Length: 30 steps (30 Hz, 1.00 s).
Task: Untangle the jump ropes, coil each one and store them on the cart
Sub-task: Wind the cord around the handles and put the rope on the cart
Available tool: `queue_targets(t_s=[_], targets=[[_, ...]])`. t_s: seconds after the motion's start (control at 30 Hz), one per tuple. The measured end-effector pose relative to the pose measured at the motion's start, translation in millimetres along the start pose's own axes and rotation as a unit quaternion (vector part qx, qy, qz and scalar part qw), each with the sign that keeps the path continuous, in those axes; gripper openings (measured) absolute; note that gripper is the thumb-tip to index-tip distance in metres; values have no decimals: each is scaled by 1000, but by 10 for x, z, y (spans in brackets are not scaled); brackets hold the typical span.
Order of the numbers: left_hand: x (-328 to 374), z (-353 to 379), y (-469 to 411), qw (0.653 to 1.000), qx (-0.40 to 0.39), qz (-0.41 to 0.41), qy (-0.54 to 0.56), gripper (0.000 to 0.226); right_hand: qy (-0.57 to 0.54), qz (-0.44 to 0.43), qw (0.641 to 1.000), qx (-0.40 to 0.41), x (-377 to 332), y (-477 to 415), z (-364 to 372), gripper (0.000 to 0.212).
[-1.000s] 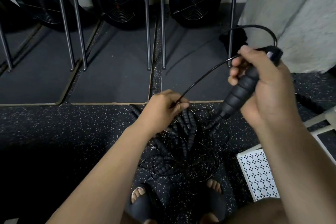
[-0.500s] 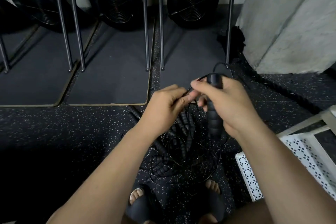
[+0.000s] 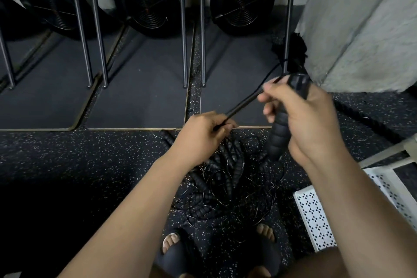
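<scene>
The right hand [image 3: 311,124] is clenched round a ribbed black handle [image 3: 278,140], which is held upright above the floor [image 3: 67,165]. The thin cord [image 3: 246,102] of that rope is pinched by the left hand [image 3: 200,140] between thumb and fingertips. The cord is seen stretched nearly straight between the two hands.

Change: half a second ago the hands were pressed together at the top of the handle; now they are drawn apart, and the right hand is raised and moved to the right. A fresh length of cord has been pulled out between them. This is read as one stroke of a pull-and-gather cycle, so the rope is judged partly freed and its coiling not yet finished.

The remaining jump ropes are left in a tangled pile [image 3: 225,189] on the floor, directly below the hands and just ahead of the sandalled feet [image 3: 173,253]. Several ribbed handles and many wire loops are mixed in it. The white perforated cart [image 3: 313,216] is seen at lower right, just beside the pile; no rope is visible on the part of it shown. Most of the task is judged still to be done.
</scene>
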<state>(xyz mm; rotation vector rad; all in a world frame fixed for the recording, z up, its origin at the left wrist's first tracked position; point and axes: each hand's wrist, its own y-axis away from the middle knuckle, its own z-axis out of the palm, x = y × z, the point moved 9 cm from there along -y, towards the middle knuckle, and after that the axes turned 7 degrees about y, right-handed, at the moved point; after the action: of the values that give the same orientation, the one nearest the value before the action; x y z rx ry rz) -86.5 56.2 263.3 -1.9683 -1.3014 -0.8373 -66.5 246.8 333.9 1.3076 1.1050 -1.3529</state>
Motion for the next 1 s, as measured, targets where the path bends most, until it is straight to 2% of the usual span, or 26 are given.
queue_targets(t_s=[0.17,0.3,0.37,0.47,0.53,0.6,0.73,0.9,1.0], targets=[[-89,69,17,998,-47,-37,-11,16,-106,-19,993,51,-142,-50,-230,18],[-99,99,23,998,-57,-35,0,17,-149,24,987,48,-33,-105,-250,5],[-34,103,21,998,-46,-19,23,20,-118,74,990,11,122,-97,-131,9],[182,100,19,998,-29,34,34,15,-13,146,986,-77,391,12,143,11],[292,91,28,998,-17,57,19,13,75,140,981,-110,482,69,255,8],[310,98,37,998,-23,59,15,11,127,104,982,-92,463,63,268,4],[259,52,27,998,-28,34,51,9,142,82,985,-59,414,20,196,3],[128,-97,2,996,-22,1,82,21,84,69,994,11,303,-45,-14,6],[46,-147,20,998,-21,-8,56,33,43,53,997,40,213,-71,-105,7]])
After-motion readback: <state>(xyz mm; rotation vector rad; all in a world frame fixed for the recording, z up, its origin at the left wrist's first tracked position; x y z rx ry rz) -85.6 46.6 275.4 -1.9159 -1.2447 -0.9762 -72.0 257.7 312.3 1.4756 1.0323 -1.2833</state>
